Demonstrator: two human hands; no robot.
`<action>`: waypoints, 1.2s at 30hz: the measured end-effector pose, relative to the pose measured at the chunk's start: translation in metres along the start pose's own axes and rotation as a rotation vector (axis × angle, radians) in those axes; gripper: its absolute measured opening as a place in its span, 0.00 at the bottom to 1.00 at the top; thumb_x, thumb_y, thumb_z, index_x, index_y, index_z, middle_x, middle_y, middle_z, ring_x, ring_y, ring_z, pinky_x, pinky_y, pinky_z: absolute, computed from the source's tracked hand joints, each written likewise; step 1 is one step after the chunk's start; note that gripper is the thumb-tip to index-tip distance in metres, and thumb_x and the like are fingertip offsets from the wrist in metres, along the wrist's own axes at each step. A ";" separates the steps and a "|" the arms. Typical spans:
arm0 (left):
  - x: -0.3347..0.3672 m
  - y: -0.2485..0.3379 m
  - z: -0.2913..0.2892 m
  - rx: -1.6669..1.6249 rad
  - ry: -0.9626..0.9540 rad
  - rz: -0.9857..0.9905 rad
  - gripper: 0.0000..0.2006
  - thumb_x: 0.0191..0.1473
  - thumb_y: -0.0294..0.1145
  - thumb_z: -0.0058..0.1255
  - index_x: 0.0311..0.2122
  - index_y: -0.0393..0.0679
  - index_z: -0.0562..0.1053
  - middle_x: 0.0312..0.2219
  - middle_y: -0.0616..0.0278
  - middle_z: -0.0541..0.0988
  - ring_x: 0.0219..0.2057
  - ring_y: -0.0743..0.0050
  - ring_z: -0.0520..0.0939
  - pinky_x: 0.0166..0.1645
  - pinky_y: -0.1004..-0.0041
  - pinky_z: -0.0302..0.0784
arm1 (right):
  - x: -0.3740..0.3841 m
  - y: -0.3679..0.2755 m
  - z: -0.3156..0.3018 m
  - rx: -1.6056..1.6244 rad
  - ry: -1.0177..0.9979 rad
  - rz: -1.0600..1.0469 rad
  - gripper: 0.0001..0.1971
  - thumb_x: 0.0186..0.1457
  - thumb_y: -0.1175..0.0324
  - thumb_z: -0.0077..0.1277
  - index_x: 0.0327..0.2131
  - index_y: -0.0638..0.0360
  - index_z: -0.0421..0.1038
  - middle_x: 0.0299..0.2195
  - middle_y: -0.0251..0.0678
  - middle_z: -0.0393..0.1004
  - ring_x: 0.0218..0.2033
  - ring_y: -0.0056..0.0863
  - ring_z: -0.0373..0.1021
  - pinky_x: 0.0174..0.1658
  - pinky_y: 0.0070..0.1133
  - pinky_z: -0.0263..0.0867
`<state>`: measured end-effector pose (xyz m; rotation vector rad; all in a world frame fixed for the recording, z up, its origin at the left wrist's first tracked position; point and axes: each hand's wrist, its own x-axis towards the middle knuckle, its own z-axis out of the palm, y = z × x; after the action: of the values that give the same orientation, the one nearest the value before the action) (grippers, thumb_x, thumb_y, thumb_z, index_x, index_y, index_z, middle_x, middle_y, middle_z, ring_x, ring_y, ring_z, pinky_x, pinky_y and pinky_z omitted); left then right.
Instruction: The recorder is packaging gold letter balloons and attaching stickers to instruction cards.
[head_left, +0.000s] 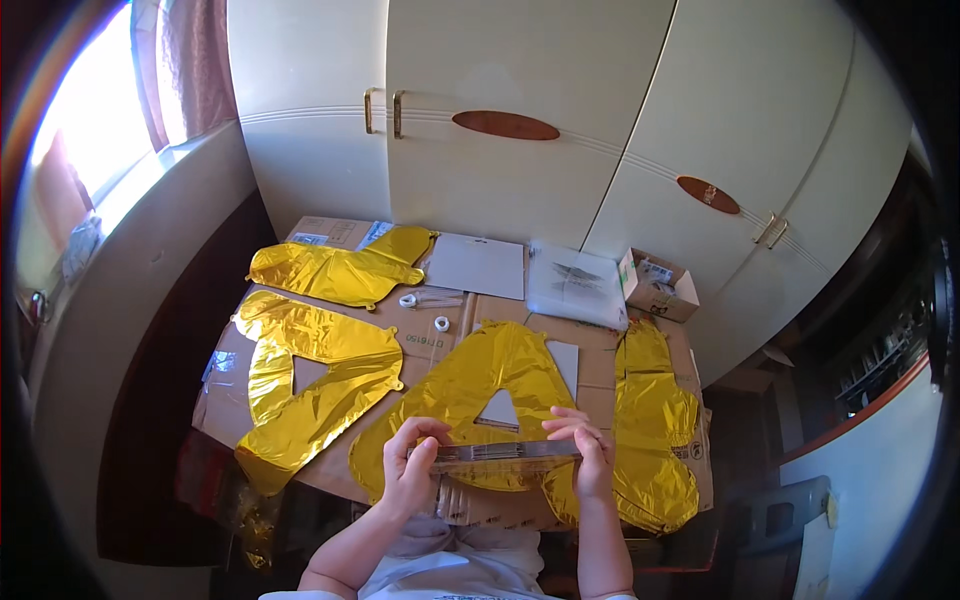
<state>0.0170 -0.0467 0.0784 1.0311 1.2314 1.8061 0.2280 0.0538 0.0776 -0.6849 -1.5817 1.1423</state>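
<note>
From where I stand, the person holds up a thin glossy packet [510, 453] level in front of the waist, turned nearly edge-on, so I cannot tell what is inside; the left hand [410, 466] has its thumb and curled fingers clamped on one end; the right hand [590, 452] grips the other end, its upper fingers somewhat apart; the packet hangs over the lower part of a gold A-shaped foil balloon [512, 352], which lies flat on a brown cardboard sheet [425, 345]; to the left lies a gold foil balloon with an opening [345, 385], with a folded gold foil balloon [335, 275] beyond it; to the right lies a lobed gold foil balloon [655, 420]; two small white rolls [442, 324] sit between them; along the cabinet [520, 60] stand a pale flat card [475, 267], a clear plastic packet [572, 290] and a small open carton [660, 288]
</note>
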 end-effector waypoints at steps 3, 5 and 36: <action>0.000 -0.007 0.000 -0.054 0.031 0.014 0.10 0.48 0.27 0.42 0.35 0.34 0.70 0.26 0.63 0.73 0.30 0.80 0.72 0.37 0.80 0.67 | -0.001 0.005 0.000 0.174 -0.076 0.039 0.17 0.54 0.66 0.36 0.25 0.69 0.73 0.32 0.46 0.75 0.40 0.37 0.70 0.48 0.30 0.61; 0.001 -0.010 0.000 -0.043 0.023 0.040 0.11 0.47 0.29 0.45 0.35 0.35 0.70 0.27 0.63 0.73 0.30 0.79 0.72 0.38 0.79 0.67 | -0.005 0.011 0.000 0.239 -0.080 0.084 0.19 0.54 0.60 0.39 0.26 0.69 0.72 0.31 0.45 0.75 0.40 0.36 0.70 0.47 0.30 0.62; 0.014 -0.042 -0.020 -0.186 -0.136 -0.505 0.13 0.49 0.25 0.52 0.41 0.34 0.70 0.34 0.59 0.77 0.32 0.77 0.78 0.37 0.75 0.75 | -0.035 0.039 0.008 -0.137 0.003 0.280 0.33 0.53 0.76 0.44 0.59 0.72 0.38 0.55 0.45 0.55 0.54 0.25 0.56 0.55 0.20 0.51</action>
<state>-0.0023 -0.0302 0.0368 0.6519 1.0963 1.4021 0.2274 0.0364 0.0276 -1.0233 -1.6070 1.2398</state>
